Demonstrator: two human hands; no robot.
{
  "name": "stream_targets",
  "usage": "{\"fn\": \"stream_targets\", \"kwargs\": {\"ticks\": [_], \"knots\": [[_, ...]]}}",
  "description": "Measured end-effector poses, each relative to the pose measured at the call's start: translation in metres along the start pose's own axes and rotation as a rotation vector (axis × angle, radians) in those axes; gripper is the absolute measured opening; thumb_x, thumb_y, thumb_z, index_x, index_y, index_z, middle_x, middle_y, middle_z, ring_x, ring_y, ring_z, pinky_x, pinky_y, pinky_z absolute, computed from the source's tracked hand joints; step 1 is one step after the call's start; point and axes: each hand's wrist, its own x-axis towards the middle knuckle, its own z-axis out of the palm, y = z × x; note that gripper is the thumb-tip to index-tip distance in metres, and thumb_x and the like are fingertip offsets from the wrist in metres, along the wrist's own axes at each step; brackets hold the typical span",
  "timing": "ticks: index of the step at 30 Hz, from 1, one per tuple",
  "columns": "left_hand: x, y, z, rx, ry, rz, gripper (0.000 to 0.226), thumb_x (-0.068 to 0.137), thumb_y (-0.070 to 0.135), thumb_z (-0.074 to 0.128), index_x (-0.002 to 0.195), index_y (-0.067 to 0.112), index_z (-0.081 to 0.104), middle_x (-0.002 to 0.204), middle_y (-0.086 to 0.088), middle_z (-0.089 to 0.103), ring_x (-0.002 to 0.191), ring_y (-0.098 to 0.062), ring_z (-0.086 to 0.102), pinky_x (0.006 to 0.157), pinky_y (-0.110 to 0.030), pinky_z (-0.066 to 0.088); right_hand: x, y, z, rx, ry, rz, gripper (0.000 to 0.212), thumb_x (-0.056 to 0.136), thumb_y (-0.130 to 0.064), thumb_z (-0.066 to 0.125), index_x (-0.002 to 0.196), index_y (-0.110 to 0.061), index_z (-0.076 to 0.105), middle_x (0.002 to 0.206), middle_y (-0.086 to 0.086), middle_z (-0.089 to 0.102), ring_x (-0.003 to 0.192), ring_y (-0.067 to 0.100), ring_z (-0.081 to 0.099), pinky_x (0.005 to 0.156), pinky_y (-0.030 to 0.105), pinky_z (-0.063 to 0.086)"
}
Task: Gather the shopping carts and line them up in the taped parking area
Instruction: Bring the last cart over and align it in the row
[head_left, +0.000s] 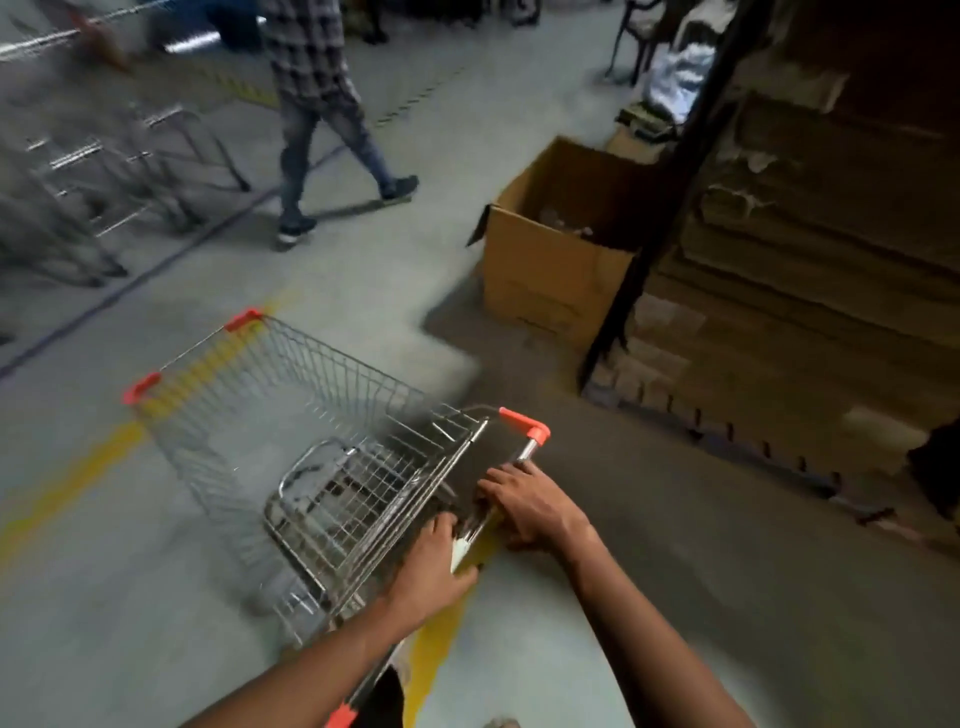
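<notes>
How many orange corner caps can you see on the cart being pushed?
4: two on the cart's front corners, one at the handle's right end, one at its left end, cut off by the frame's bottom edge.

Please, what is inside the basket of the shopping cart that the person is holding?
The shopping cart basket looks empty: floor and yellow line show through its wire. The folded child seat blocks the rear corner.

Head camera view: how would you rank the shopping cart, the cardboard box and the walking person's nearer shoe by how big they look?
1. Shopping cart, largest, though nearness to the camera inflates it.
2. Cardboard box.
3. Shoe, clearly smallest.
</notes>
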Motion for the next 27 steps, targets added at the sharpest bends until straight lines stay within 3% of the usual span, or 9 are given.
{"fn": "stream_targets", "kwargs": {"ticks": [4,9,13,18,24,27], "knots": [[-0.010,-0.001,0.014,0.126,-0.023,-0.167,0.051,0.097,0.049,0.055,0.136,0.017,0.044,0.119,-0.014,0.068,0.108,-0.031,0.065,0.086,-0.037,0.049,0.026,0.008,-0.002,-0.156,-0.174,-0.108,0.027,0.082,-0.048,0.051,0.087,-0.026,0.066,0.088,-0.002,0.070,0.085,0.025,0.068,0.082,0.039,0.044],[-0.008,0.005,0.015,0.142,0.126,-0.141,0.035,0.099,0.047,0.052,0.126,0.025,0.055,0.102,-0.007,0.071,0.091,-0.023,0.071,0.066,-0.027,0.046,0.058,0.006,-0.004,-0.226,-0.366,-0.119,0.037,0.082,-0.051,0.064,0.088,-0.014,0.072,0.086,0.007,0.074,0.078,0.030,0.073,0.067,0.034,0.052],[0.002,0.002,0.005,0.162,0.132,-0.155,0.033,0.099,0.038,0.054,0.129,0.025,0.054,0.105,-0.005,0.071,0.091,-0.022,0.070,0.068,-0.031,0.052,0.076,0.005,-0.005,-0.257,-0.405,-0.112,0.034,0.082,-0.049,0.064,0.084,-0.016,0.069,0.084,0.006,0.073,0.076,0.030,0.072,0.064,0.033,0.050],[0.017,-0.006,-0.013,0.137,0.109,-0.145,0.024,0.098,0.033,0.054,0.119,0.022,0.058,0.091,-0.001,0.068,0.075,-0.019,0.068,0.055,-0.028,0.045,0.099,0.011,-0.007,-0.244,-0.424,-0.146,0.028,0.083,-0.047,0.062,0.076,-0.020,0.060,0.078,0.003,0.070,0.070,0.027,0.068,0.067,0.032,0.052],[0.031,-0.019,-0.040,0.136,0.118,-0.180,0.018,0.093,0.035,0.053,0.107,0.024,0.058,0.095,-0.008,0.069,0.084,-0.029,0.068,0.064,-0.035,0.049,0.133,0.014,-0.013,-0.203,-0.417,-0.176,0.037,0.082,-0.050,0.052,0.089,-0.017,0.069,0.079,0.002,0.070,0.069,0.023,0.066,0.066,0.033,0.053],[0.041,-0.034,-0.053,0.153,0.125,-0.212,0.023,0.091,0.039,0.054,0.110,0.027,0.057,0.097,-0.008,0.069,0.086,-0.029,0.068,0.068,-0.037,0.052,0.153,0.012,-0.019,-0.185,-0.385,-0.194,0.041,0.082,-0.050,0.050,0.089,-0.015,0.070,0.085,0.005,0.073,0.079,0.027,0.072,0.071,0.035,0.056]]}}
